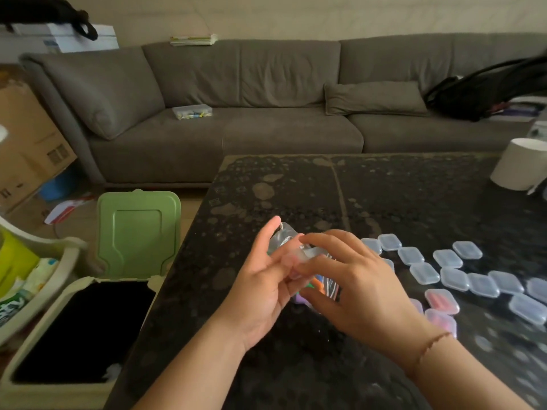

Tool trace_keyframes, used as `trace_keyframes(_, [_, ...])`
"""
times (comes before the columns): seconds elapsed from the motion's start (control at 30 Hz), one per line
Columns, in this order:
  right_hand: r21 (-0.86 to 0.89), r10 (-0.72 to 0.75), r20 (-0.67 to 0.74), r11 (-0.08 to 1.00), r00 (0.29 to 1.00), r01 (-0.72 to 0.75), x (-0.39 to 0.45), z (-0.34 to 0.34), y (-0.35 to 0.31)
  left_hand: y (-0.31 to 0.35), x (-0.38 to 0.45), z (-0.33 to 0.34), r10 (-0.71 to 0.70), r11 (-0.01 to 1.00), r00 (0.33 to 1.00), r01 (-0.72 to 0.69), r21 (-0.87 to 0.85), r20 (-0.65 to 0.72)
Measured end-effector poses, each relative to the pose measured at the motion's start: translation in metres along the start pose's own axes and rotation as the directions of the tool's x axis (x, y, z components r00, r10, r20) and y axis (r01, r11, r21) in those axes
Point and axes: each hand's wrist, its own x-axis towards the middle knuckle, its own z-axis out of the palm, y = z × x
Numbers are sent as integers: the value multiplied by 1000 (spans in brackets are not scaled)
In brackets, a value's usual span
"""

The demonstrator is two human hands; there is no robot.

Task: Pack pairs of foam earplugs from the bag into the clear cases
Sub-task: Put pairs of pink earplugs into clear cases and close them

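While the left hand [260,279] grips the crinkled clear plastic bag of coloured foam earplugs [288,244] by its upper part, the right hand [352,279] curls over the bag's lower end, where orange and purple plugs show between the fingers; the bag runs from upper left to lower right between both hands, equally near each. Just right of the right hand, small clear square plastic cases [424,273] lie scattered on the dark mottled stone table [296,187], two nearest the right wrist already holding pink plugs, so a filled pair would travel rightward; beyond the hands stands a grey sofa [236,84].
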Motion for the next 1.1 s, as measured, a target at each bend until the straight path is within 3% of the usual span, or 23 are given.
trace_keyframes(0.13, [15, 2, -37, 1000, 999, -1, -8, -9, -1, -9, -1, 7, 45, 991, 995, -55, 121, 87])
trace_keyframes(0.27, [-78, 61, -35, 995, 998, -63, -25, -37, 6, -15, -4, 19, -15, 984, 987, -13, 179, 157])
trace_keyframes(0.43, [-193, 419, 42, 894, 907, -404, -70, -87, 48, -26, -4, 26, 53, 961, 998, -62, 269, 41])
trace_keyframes(0.6, [-265, 615, 86, 773, 784, -577, -120, -114, 77, -35, -4, 31, 101, 943, 994, -107, 316, 35])
trace_keyframes(0.8, [-346, 619, 193, 769, 762, -538, -144, -106, 87, -42, -5, 28, 125, 944, 991, -135, 300, 55])
trace_keyframes(0.9, [-277, 624, 62, 761, 779, -587, -148, -112, 93, -39, -7, 26, 143, 952, 988, -151, 265, 51])
trace_keyframes(1.0, [-227, 722, -164, 636, 673, -738, -154, -119, 106, -37, -8, 27, 166, 958, 985, -170, 229, 36])
trace_keyframes(1.1, [-300, 785, -159, 540, 599, -786, -159, -114, 116, -37, -7, 27, 172, 963, 984, -176, 204, 38])
